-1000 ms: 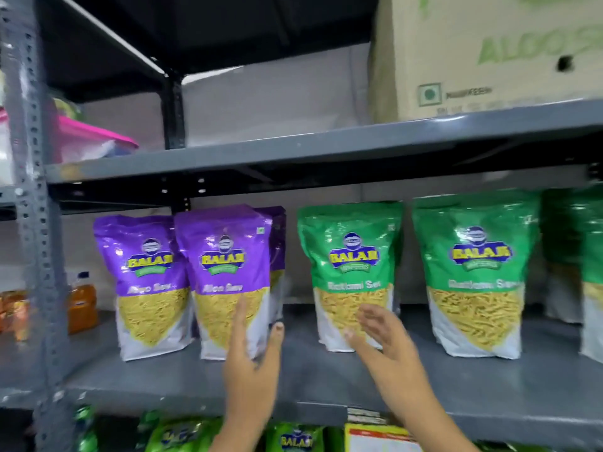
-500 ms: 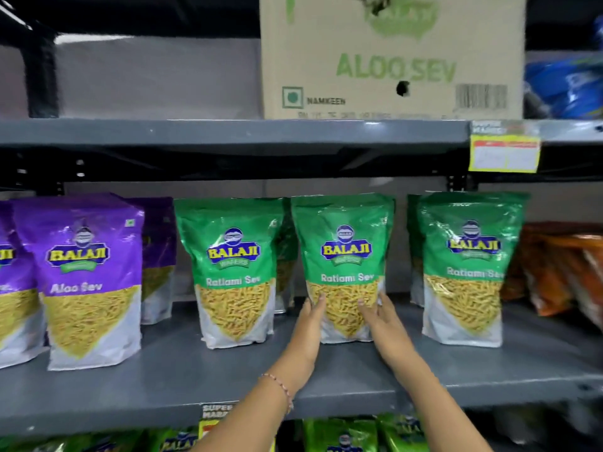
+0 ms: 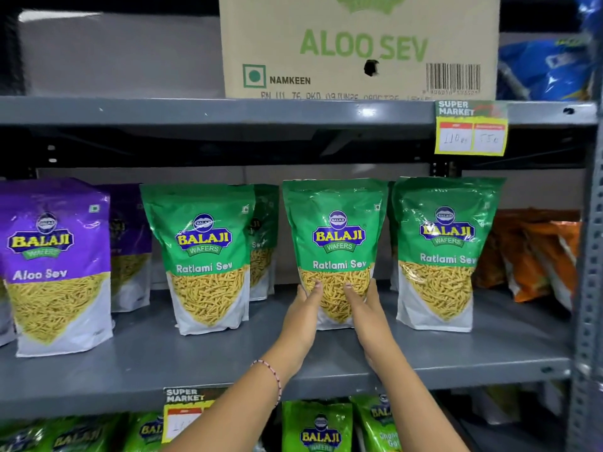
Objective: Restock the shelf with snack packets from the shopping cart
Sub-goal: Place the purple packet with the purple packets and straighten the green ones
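Note:
A green Ratlami Sev packet (image 3: pixel 336 230) stands upright on the grey middle shelf (image 3: pixel 228 357). My left hand (image 3: pixel 301 316) presses its lower left side and my right hand (image 3: pixel 363 313) its lower right side, fingers spread on the clear window. More green Ratlami Sev packets stand to its left (image 3: pixel 202 252) and right (image 3: pixel 440 249), each with another behind. A purple Aloo Sev packet (image 3: pixel 55 262) stands at the far left. The shopping cart is out of view.
An Aloo Sev carton (image 3: pixel 359 44) sits on the shelf above, with a yellow price tag (image 3: pixel 470 128) on that shelf's edge. Orange packets (image 3: pixel 538 256) lean at the right by the grey upright post (image 3: pixel 587 288). Green packets (image 3: pixel 319 429) fill the shelf below.
My view swung right from the purple packets to the green ones. Both hands moved onto the middle Ratlami Sev packet and now grip its lower sides more firmly.

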`<action>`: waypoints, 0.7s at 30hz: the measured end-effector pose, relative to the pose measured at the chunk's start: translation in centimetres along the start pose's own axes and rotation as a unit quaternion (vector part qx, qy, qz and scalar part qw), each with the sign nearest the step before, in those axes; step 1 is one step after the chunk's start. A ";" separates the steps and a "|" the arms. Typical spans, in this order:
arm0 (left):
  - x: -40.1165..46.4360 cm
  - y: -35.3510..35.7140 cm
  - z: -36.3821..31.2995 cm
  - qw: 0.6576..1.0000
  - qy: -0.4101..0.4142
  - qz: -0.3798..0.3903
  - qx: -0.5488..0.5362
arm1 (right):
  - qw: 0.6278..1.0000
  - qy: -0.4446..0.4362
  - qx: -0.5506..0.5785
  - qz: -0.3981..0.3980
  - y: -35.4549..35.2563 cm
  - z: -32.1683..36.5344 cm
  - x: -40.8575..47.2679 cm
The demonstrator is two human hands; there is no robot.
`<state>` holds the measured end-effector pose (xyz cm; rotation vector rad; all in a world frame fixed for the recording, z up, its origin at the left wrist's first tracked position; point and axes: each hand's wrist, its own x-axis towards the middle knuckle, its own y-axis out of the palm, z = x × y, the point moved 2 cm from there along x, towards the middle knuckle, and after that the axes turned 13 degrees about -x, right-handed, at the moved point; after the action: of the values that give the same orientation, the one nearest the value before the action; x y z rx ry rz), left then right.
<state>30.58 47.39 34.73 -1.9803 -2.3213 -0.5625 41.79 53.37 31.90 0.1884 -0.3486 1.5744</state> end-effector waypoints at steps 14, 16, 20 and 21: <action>-4.2 -14.4 -6.5 0.939 0.274 -0.203 -0.056 | 0.953 -0.235 -0.129 -0.140 4.7 5.2 -6.1; -2.8 -18.4 -7.0 0.946 0.212 -0.242 -0.036 | 0.982 -0.165 -0.096 0.006 9.3 5.7 -5.3; 1.1 -23.9 -4.9 0.985 0.080 -0.146 0.051 | 0.977 -0.098 -0.092 0.162 16.7 5.6 -3.0; 1.7 -24.8 -3.0 0.989 0.062 -0.124 0.050 | 0.976 -0.088 -0.089 0.178 17.3 4.5 -2.8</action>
<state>5.82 45.12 31.90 -1.5785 -2.4800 -0.5523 24.25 49.12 33.37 0.1306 -0.6907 1.8722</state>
